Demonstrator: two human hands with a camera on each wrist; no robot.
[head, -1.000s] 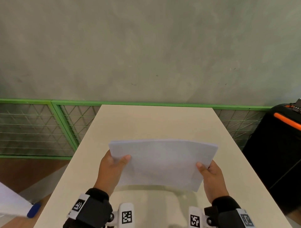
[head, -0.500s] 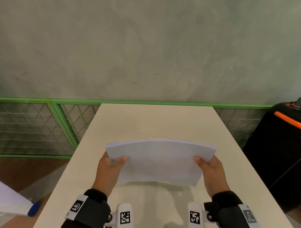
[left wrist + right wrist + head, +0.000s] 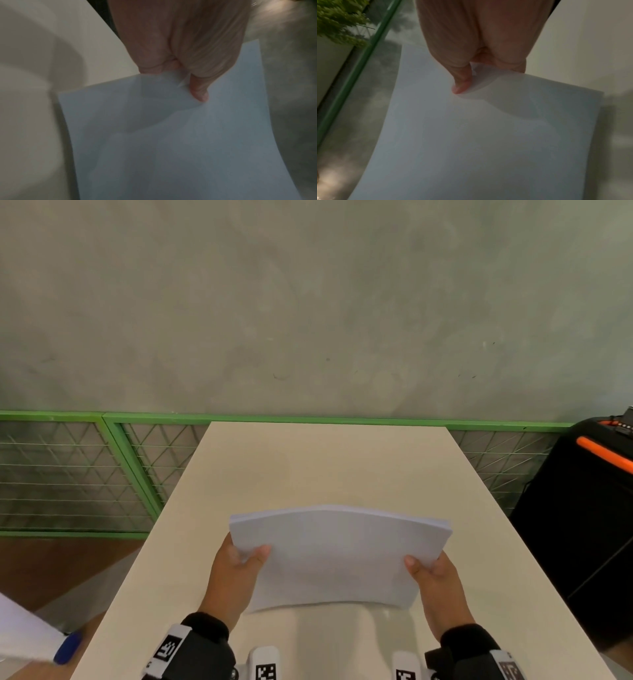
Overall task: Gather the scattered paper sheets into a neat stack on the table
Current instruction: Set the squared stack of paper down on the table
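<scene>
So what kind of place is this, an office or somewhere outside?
Hard to say; perhaps a balcony or terrace. A plain beige table stands against a green metal mesh railing, with a bare grey concrete wall beyond it and leafy green plants nearby.

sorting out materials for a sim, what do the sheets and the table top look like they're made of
Sheets: thin white paper, matte; the stack bows upward between the left hand and right hand, and the layered edge shows along the top.
Table: smooth beige board, probably laminate; faint sheen, no grain, though the core is hidden.
</scene>
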